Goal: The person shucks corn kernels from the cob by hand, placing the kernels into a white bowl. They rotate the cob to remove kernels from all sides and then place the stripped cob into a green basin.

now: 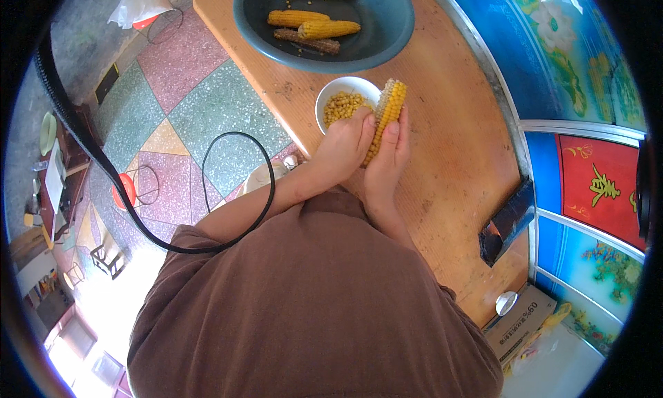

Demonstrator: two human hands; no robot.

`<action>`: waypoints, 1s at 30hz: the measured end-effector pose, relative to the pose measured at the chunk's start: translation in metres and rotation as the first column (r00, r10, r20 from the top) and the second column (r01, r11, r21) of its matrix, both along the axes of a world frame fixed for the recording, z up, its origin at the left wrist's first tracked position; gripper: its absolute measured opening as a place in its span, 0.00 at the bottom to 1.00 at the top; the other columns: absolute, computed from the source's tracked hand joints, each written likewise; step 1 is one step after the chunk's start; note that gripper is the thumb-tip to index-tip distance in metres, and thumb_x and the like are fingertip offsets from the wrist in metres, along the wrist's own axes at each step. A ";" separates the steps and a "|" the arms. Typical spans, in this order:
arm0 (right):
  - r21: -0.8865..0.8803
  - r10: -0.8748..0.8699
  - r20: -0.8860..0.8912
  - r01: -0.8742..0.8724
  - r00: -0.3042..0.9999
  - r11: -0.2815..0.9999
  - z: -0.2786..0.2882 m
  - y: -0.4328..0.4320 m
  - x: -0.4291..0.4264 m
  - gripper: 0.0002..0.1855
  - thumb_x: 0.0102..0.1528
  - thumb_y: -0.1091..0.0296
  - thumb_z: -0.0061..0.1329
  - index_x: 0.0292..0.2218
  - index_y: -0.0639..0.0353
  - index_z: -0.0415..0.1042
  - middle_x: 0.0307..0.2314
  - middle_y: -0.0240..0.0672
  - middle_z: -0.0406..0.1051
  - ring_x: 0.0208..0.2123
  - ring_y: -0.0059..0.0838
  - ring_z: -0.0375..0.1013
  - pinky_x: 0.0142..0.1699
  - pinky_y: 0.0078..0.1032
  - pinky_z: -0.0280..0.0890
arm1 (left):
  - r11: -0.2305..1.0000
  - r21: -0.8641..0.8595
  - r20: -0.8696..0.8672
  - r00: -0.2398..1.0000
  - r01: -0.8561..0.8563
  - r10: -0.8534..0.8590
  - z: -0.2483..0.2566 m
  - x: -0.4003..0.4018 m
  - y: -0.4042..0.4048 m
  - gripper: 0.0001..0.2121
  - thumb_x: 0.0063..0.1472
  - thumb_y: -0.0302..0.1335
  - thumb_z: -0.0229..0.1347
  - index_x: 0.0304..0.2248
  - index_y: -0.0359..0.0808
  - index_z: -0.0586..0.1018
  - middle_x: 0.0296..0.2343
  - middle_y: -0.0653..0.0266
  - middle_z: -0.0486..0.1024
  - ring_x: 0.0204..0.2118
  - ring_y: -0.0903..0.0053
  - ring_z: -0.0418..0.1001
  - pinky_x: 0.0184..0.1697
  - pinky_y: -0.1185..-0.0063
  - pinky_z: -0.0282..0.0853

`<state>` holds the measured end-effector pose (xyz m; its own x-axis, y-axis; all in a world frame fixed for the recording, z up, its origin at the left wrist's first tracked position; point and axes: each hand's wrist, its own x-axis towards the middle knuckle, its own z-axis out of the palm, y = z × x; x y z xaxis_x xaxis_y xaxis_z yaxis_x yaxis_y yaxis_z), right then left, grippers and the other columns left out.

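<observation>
A partly shelled yellow corn cob is tilted upward between my hands, with bare cob showing on its upper left side. My right hand holds it from the right, thumb along the kernels. Against its left side is my left hand, fingers curled and thumb at the kernels; its fingertips are partly hidden. A white bowl with loose corn kernels stands just beyond my left hand. Farther off, a large blue-grey basin holds several yellow corn cobs, a brown stripped cob and scattered kernels.
Both bowl and basin stand on a wooden table, its edge running along the left. A black open box lies at the right, near decorated panels. A black cable loops across my left arm. Red stools stand on the tiled floor.
</observation>
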<state>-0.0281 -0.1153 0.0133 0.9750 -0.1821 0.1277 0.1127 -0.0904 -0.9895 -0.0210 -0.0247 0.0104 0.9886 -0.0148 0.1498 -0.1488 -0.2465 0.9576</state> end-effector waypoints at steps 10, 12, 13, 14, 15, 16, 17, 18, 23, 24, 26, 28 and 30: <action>0.079 -0.048 -0.057 0.052 0.997 0.995 0.020 0.007 0.004 0.25 0.61 0.60 0.30 0.53 0.71 0.52 0.51 0.47 0.56 0.52 0.34 0.57 0.55 0.26 0.50 | 0.963 -0.269 -0.091 0.995 0.004 -0.029 0.008 0.001 0.005 0.12 0.62 0.31 0.42 0.32 0.28 0.69 0.24 0.45 0.70 0.30 0.54 0.70 0.31 0.69 0.64; 0.078 -0.034 -0.038 0.037 0.999 0.996 0.014 0.004 0.006 0.25 0.61 0.60 0.30 0.53 0.71 0.53 0.50 0.46 0.57 0.51 0.34 0.57 0.55 0.26 0.51 | 0.973 -0.229 -0.056 0.998 0.013 -0.027 0.010 -0.001 0.003 0.11 0.62 0.31 0.43 0.34 0.28 0.68 0.24 0.44 0.71 0.30 0.52 0.70 0.31 0.67 0.64; 0.077 -0.026 -0.029 0.028 0.999 0.997 0.011 0.003 0.007 0.25 0.61 0.60 0.30 0.53 0.71 0.53 0.50 0.46 0.57 0.51 0.34 0.58 0.54 0.26 0.52 | 0.983 -0.183 -0.033 0.999 0.004 -0.010 0.009 -0.002 -0.001 0.11 0.62 0.31 0.42 0.35 0.29 0.67 0.24 0.44 0.71 0.29 0.52 0.70 0.30 0.67 0.64; 0.099 -0.020 -0.026 0.022 0.999 0.995 0.012 0.003 0.007 0.25 0.61 0.60 0.30 0.53 0.71 0.53 0.50 0.47 0.58 0.51 0.34 0.58 0.54 0.26 0.52 | 0.991 -0.137 -0.008 1.000 -0.007 0.006 0.008 -0.003 -0.003 0.11 0.62 0.31 0.42 0.36 0.29 0.67 0.24 0.44 0.71 0.29 0.51 0.70 0.30 0.66 0.64; 0.121 -0.012 -0.024 0.015 1.000 0.993 0.012 0.003 0.006 0.25 0.61 0.60 0.30 0.53 0.72 0.53 0.49 0.47 0.58 0.51 0.35 0.58 0.54 0.26 0.52 | 0.991 -0.134 0.008 1.000 -0.006 0.007 0.008 -0.003 -0.003 0.11 0.62 0.31 0.42 0.36 0.29 0.66 0.23 0.44 0.71 0.28 0.51 0.70 0.29 0.66 0.63; 0.142 -0.005 -0.022 0.008 1.000 0.990 0.012 0.003 0.006 0.25 0.61 0.60 0.30 0.53 0.72 0.53 0.49 0.47 0.58 0.51 0.36 0.59 0.54 0.27 0.52 | 0.991 -0.130 0.025 1.000 -0.004 0.007 0.007 -0.003 -0.003 0.11 0.62 0.31 0.42 0.37 0.30 0.65 0.23 0.43 0.70 0.28 0.50 0.70 0.29 0.65 0.63; 0.102 -0.010 -0.002 0.010 1.000 0.995 0.011 0.003 0.006 0.25 0.61 0.61 0.30 0.53 0.72 0.53 0.49 0.48 0.58 0.51 0.36 0.59 0.54 0.27 0.52 | 0.992 -0.127 0.041 0.999 -0.002 0.008 0.006 -0.003 -0.003 0.11 0.62 0.30 0.42 0.38 0.30 0.65 0.23 0.42 0.70 0.28 0.50 0.69 0.28 0.65 0.63; 0.063 -0.016 0.020 0.014 1.000 0.998 0.008 0.002 0.007 0.25 0.60 0.61 0.30 0.52 0.72 0.53 0.49 0.48 0.58 0.51 0.37 0.59 0.54 0.27 0.52 | 0.995 -0.103 0.043 0.999 0.001 0.004 0.006 -0.003 -0.003 0.11 0.62 0.30 0.41 0.38 0.30 0.65 0.23 0.42 0.70 0.27 0.49 0.69 0.28 0.64 0.63; -0.163 -0.030 0.093 0.045 0.995 0.986 0.008 0.002 0.005 0.25 0.60 0.61 0.30 0.52 0.72 0.54 0.48 0.49 0.58 0.50 0.39 0.59 0.54 0.28 0.52 | 0.997 -0.059 0.050 0.998 -0.039 0.042 -0.004 -0.002 -0.003 0.09 0.61 0.26 0.40 0.35 0.29 0.68 0.23 0.41 0.70 0.26 0.48 0.70 0.27 0.62 0.63; -0.183 -0.035 0.088 0.050 0.996 0.982 0.011 0.002 0.004 0.25 0.60 0.61 0.30 0.52 0.71 0.54 0.48 0.49 0.58 0.50 0.38 0.59 0.54 0.28 0.52 | 0.998 -0.058 0.007 0.999 -0.037 0.037 -0.003 -0.002 -0.002 0.09 0.61 0.26 0.40 0.35 0.29 0.68 0.24 0.42 0.70 0.26 0.50 0.70 0.27 0.64 0.63; -0.125 -0.033 0.057 0.040 0.998 0.991 0.015 0.003 0.004 0.25 0.61 0.60 0.30 0.53 0.71 0.54 0.48 0.47 0.59 0.50 0.36 0.59 0.54 0.28 0.52 | 0.998 -0.055 -0.079 0.997 -0.032 0.028 0.001 -0.002 -0.001 0.09 0.61 0.25 0.40 0.35 0.29 0.69 0.25 0.44 0.70 0.26 0.55 0.71 0.29 0.68 0.64; 0.037 -0.011 0.011 0.010 1.000 0.999 0.016 0.005 0.005 0.26 0.61 0.59 0.30 0.53 0.71 0.53 0.48 0.45 0.59 0.49 0.33 0.59 0.53 0.27 0.53 | 0.994 -0.098 -0.013 0.998 -0.057 0.056 -0.001 0.000 -0.001 0.09 0.61 0.26 0.41 0.35 0.28 0.69 0.24 0.48 0.71 0.24 0.58 0.70 0.28 0.70 0.65; 0.087 -0.015 -0.013 0.016 1.000 0.996 0.018 0.007 0.005 0.26 0.61 0.58 0.30 0.53 0.71 0.53 0.48 0.44 0.59 0.48 0.31 0.60 0.53 0.25 0.53 | 0.982 -0.180 0.051 0.996 -0.057 0.067 -0.012 0.004 -0.002 0.09 0.60 0.27 0.42 0.34 0.29 0.69 0.22 0.53 0.71 0.21 0.63 0.69 0.25 0.72 0.64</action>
